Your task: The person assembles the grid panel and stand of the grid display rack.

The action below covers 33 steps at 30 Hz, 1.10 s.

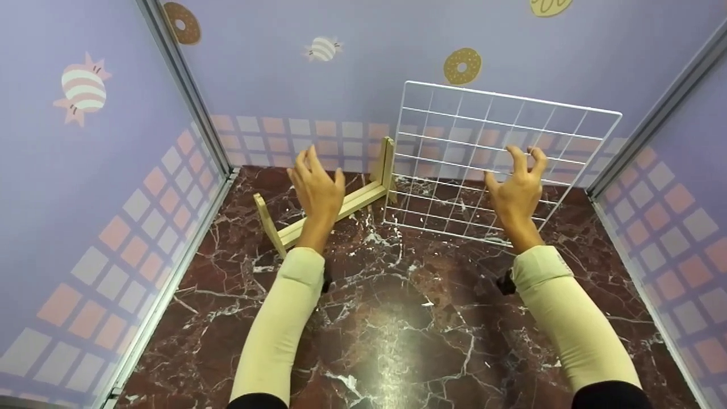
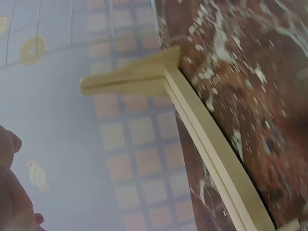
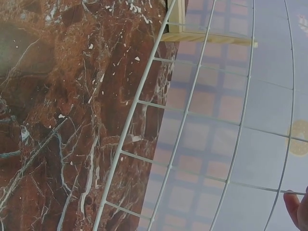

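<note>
While both hands hang raised over the work, the step in hand looks like a pause between grips. The left hand (image 1: 319, 190) is in front of a pale wooden stand with two end boards joined by a long rail (image 1: 363, 197); its fingers are loosely bent, thumb apart, holding nothing. The right hand (image 1: 518, 193) is before a white rectangular wire grid (image 3: 186, 111), its fingers spread and bent with no clear hold; whether a fingertip brushes a wire I cannot tell. The grid stands tilted near the lavender back wall (image 1: 255, 68), its lower edge low over the dark red marble-patterned surface (image 1: 392, 341). Handling either piece next would call for a firm pinch on the grid's rim or the stand's rail. Around them run grey metal corner posts (image 1: 183, 85). The stand's far end board is just beside the grid's left edge, so a sideways shift could knock one against the other. White flecks dot the surface; some may be loose chips.
</note>
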Available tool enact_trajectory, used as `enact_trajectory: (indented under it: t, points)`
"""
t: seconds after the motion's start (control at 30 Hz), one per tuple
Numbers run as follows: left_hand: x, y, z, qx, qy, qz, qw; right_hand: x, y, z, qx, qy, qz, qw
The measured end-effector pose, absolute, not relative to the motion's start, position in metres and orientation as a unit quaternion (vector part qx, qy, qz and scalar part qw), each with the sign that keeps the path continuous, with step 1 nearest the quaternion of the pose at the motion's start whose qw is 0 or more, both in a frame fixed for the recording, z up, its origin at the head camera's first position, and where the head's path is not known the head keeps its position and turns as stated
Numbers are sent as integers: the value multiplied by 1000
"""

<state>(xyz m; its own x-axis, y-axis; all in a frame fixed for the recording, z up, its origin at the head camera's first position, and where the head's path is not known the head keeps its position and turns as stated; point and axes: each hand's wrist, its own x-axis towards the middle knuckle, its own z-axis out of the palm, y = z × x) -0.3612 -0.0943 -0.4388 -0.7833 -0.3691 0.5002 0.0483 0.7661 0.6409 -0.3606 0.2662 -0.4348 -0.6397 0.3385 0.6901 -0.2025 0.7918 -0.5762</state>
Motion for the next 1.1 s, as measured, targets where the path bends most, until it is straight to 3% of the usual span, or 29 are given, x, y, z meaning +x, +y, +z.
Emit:
enact_trajectory:
  t: [0.27, 0.73, 1.1]
  points:
    - [-357, -131, -445, 139, -876, -299, 351, -361, 269, -436, -49, -846, 330, 415]
    - [-351, -175, -477, 235, -851, -321, 344, -359, 278, -442, -72, -848, 333, 405]
    - [-343, -192, -500, 212, -844, -368, 327, -358, 283, -447, -93, -842, 349, 400]
